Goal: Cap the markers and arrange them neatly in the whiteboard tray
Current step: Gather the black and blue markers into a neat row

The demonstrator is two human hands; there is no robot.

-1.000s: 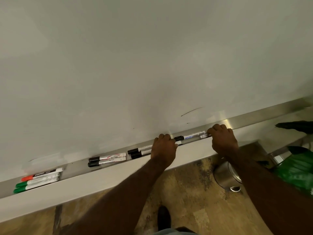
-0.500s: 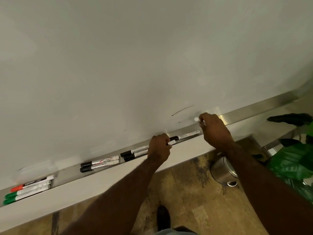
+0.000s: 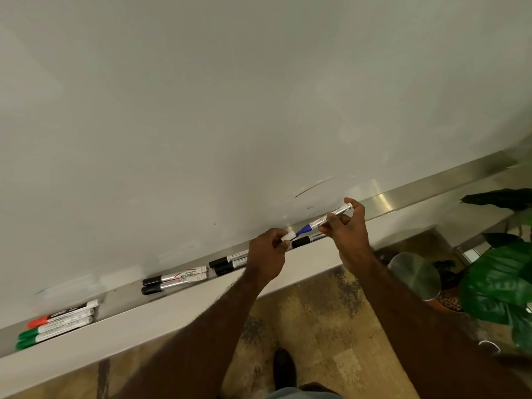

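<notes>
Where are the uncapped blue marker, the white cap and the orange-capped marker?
blue marker (image 3: 328, 218), head view, on its white barrel.
white cap (image 3: 288, 236), head view, on the cap's side.
orange-capped marker (image 3: 62, 314), head view, on its barrel.

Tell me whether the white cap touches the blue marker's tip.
Apart: the head view shows a sliver of tray between the cap and the marker tip.

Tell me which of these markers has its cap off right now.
The blue-tipped marker held in the right hand, above the tray. Its bare tip points at the white cap in the left hand; the markers in the tray look capped.
</notes>
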